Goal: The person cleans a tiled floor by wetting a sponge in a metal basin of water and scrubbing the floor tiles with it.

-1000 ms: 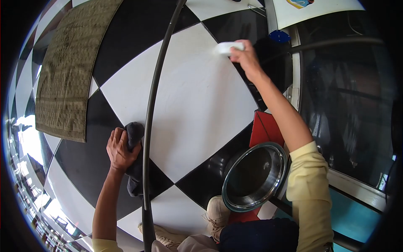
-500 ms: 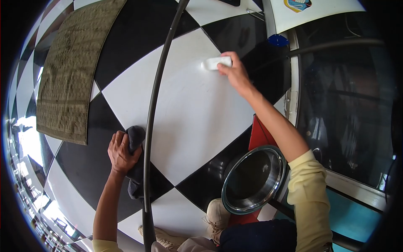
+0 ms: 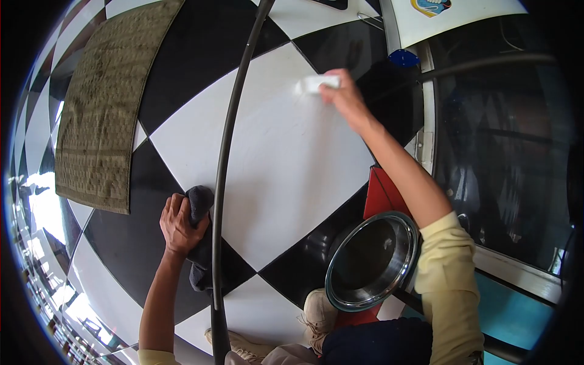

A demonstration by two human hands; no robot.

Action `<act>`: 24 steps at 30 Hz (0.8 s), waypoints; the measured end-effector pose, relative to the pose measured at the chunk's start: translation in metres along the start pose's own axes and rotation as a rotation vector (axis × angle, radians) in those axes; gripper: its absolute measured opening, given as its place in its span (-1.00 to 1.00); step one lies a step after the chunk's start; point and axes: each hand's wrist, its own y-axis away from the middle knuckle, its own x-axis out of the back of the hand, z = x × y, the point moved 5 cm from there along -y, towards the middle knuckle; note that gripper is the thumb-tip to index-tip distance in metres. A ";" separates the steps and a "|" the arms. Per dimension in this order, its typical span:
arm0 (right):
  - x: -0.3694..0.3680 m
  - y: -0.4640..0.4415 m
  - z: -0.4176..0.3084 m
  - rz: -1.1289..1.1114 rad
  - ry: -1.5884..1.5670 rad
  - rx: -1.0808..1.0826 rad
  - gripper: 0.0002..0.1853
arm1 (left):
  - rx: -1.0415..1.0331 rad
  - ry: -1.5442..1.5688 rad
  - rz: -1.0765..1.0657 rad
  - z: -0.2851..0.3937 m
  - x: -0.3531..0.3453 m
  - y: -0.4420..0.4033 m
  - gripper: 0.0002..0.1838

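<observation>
My right hand (image 3: 342, 91) is closed round a small white block (image 3: 320, 84), pressed to the large white floor tile (image 3: 267, 152) near its far corner. The block's left end is blurred, so I cannot tell whether it is a brush or a sponge. My left hand (image 3: 180, 226) is closed on a dark grey cloth (image 3: 201, 204) that lies bunched on a black tile, beside the white one. Just right of the cloth, a long dark pole or hose (image 3: 226, 140) crosses the view. Closer to my body, on the right, is a steel bowl (image 3: 372, 261) holding dark liquid.
A brown-green woven mat (image 3: 109, 115) lies at the left. Under the bowl shows something red (image 3: 384, 191). A dark glass panel (image 3: 499, 158) with a pale frame stands to the right. My beige shoes (image 3: 319, 310) are at the bottom.
My right hand has moved slightly up and to the right with the white block. My left hand stays on the cloth; the whole view has shifted a little.
</observation>
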 end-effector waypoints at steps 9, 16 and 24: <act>-0.011 0.006 0.001 -0.137 0.004 -0.042 -0.63 | 0.010 -0.007 -0.015 -0.003 -0.001 0.001 -0.66; 0.013 -0.011 0.008 0.047 -0.052 -0.006 -0.61 | 0.004 -0.003 -0.006 -0.002 -0.002 0.003 -0.66; 0.022 -0.020 0.014 0.132 -0.097 -0.098 -0.57 | -0.011 -0.008 0.010 0.000 0.000 0.001 -0.67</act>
